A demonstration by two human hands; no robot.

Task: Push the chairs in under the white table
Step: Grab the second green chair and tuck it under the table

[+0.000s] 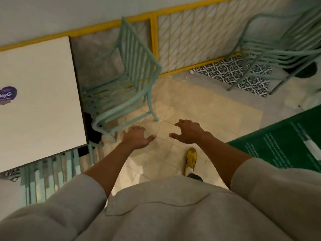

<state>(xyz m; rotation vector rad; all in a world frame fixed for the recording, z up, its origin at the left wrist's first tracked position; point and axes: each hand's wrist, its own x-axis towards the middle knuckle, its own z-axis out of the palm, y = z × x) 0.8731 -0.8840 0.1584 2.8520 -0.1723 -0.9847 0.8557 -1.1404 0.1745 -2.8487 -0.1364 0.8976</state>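
Reach phase: left hand (136, 137) and right hand (189, 132) empty, fingers spread wide, near green chair (125, 80) beside white surface (38, 94). Next, probably: grip frame, push in.

Dim warm indoor light; soft motion blur throughout; wide-angle bending at edges.
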